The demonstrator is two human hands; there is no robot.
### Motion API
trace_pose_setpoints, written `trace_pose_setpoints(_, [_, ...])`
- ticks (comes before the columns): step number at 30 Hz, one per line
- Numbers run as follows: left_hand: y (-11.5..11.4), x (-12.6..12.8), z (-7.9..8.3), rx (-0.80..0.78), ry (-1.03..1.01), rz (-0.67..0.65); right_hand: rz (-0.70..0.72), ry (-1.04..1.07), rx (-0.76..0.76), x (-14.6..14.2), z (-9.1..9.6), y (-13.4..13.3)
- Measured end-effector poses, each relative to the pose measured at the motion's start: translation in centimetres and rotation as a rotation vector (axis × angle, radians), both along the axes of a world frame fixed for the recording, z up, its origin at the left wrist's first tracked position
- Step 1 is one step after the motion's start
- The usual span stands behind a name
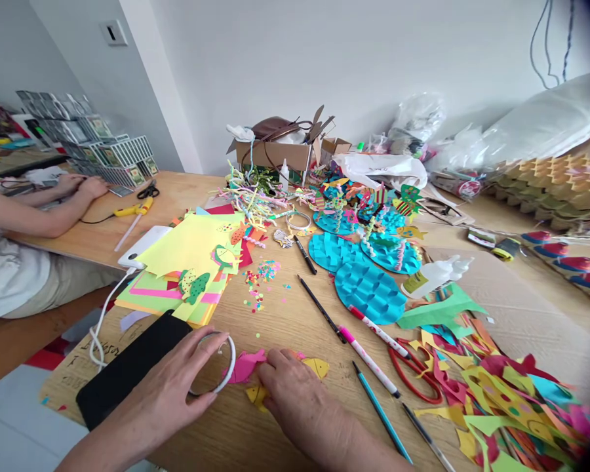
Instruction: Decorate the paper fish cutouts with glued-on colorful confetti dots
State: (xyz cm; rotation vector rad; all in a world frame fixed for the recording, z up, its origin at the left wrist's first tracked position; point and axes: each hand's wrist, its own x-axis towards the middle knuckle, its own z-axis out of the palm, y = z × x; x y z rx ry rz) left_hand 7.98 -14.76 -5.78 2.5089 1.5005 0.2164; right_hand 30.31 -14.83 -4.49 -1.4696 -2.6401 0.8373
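Note:
My left hand [177,377] is curled around a thin white roll of tape [233,357] held on edge above the table. Right beside it, my right hand [295,390] is low on the tabletop, its fingers bent and closed over a small group of cut paper fish. A pink paper fish [244,367] shows left of the fingers, a yellow paper fish [319,367] to their right, and another yellow piece [256,397] beneath them. My fingertips are partly hidden, so which fish they pinch is unclear. Under my left forearm lies a black phone-like slab [132,367].
Coloured paper sheets [177,246] are stacked left, near a white cable. Blue paper discs [368,292], pens [371,360], red scissors [417,373] and paper scraps [501,393] spread right. A cardboard box [275,157] stands behind. Another person's hands [93,188] work at far left near a glue gun [137,208].

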Motion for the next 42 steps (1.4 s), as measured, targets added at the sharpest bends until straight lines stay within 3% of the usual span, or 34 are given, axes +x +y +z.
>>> trace_pose_setpoints(5, [-0.5,0.3,0.0,-0.068,0.021,-0.022,-0.014,0.082,-0.026,0.3,0.0,-0.2])
trace_pose_setpoints(9, [-0.7,0.4,-0.5,-0.084,0.041,0.010,-0.209,0.223,-0.100,1.7,0.8,1.0])
trace_pose_setpoints(12, [-0.7,0.8,-0.7,-0.114,0.054,-0.020,-0.288,0.382,-0.116,2.6,1.4,4.3])
trace_pose_setpoints(15, [-0.5,1.3,-0.5,-0.119,0.070,-0.082,-0.338,0.560,-0.060,2.3,1.4,9.4])
trace_pose_setpoints(21, [0.7,0.7,-0.2,0.082,0.094,-0.233,-0.366,0.472,0.092,-1.9,1.0,17.9])
trace_pose_setpoints(24, [1.1,0.2,-0.6,0.199,0.080,-0.274,-0.324,0.409,0.140,-4.8,0.7,20.1])
trace_pose_setpoints(27, [1.3,0.0,-0.8,0.213,0.068,-0.267,-0.265,0.330,0.176,-7.0,0.0,21.4])
trace_pose_setpoints(30, [1.3,-0.2,-0.8,0.200,0.034,-0.247,-0.217,0.256,0.222,-7.7,-0.5,21.9])
trace_pose_setpoints(34, [1.1,-0.5,-0.1,0.189,0.011,-0.168,-0.203,0.219,0.281,-6.2,-0.2,21.0])
trace_pose_setpoints(38, [0.9,-1.2,0.9,0.193,0.044,-0.061,-0.198,0.226,0.275,-2.9,0.7,18.3])
trace_pose_setpoints(42, [1.8,-2.3,2.1,0.248,0.117,0.012,-0.182,0.252,0.237,1.2,1.8,13.9])
